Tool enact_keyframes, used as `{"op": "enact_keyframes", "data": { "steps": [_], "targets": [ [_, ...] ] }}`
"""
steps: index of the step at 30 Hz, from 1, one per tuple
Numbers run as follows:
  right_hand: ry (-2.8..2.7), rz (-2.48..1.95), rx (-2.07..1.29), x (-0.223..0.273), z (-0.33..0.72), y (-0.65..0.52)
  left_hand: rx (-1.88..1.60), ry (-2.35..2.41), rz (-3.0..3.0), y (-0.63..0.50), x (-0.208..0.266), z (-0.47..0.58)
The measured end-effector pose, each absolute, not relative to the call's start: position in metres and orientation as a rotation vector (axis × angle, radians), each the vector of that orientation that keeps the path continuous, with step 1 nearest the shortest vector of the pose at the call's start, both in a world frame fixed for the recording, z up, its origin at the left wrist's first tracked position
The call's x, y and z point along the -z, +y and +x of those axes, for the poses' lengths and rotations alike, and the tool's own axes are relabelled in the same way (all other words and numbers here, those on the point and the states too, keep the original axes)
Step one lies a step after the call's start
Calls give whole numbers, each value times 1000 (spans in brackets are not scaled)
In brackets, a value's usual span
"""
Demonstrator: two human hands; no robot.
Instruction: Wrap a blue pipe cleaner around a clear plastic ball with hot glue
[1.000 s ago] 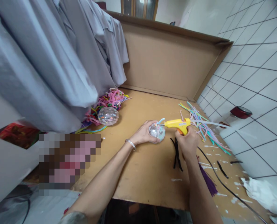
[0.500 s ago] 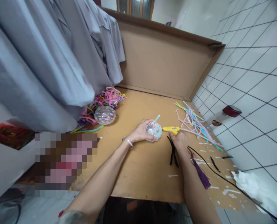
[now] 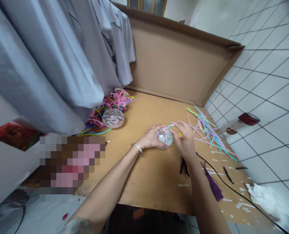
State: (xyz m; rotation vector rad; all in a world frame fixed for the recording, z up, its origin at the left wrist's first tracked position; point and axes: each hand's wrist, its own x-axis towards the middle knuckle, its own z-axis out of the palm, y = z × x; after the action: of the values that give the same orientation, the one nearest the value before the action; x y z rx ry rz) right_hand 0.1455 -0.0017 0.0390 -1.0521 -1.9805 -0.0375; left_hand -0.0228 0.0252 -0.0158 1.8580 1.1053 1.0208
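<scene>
My left hand (image 3: 154, 137) is wrapped round the left side of a clear faceted ball (image 3: 164, 139), held above the table. Pale pastel fuzz shows on the ball. A light blue pipe cleaner (image 3: 170, 126) sticks out from its top and bends to the right. My right hand (image 3: 184, 138) pinches the free end of this pipe cleaner between thumb and fingers. Behind the right hand, part of a yellow glue gun (image 3: 179, 134) shows; the hand hides most of it. Black pipe cleaners (image 3: 184, 167) lie below the right wrist.
Another clear ball (image 3: 113, 118) stands by a heap of coloured pipe cleaners (image 3: 120, 100) at the left. Pastel pipe cleaners (image 3: 207, 130), a purple tassel (image 3: 213, 185), a black cord (image 3: 228, 185) and white tissue (image 3: 266, 198) lie at the right. Grey cloth (image 3: 68, 58) hangs at the left.
My right hand has let go of the glue gun and risen to the pipe cleaner on the ball. The view has shifted slightly; my left hand still holds the ball.
</scene>
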Motion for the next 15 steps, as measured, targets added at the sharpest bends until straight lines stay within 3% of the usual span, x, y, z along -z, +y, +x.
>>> {"op": "enact_keyframes", "data": {
  "steps": [15],
  "targets": [
    [-1834,-1199,-281,-19,149,-10,-997,1105,1857,25,14,-23]
  ]
}}
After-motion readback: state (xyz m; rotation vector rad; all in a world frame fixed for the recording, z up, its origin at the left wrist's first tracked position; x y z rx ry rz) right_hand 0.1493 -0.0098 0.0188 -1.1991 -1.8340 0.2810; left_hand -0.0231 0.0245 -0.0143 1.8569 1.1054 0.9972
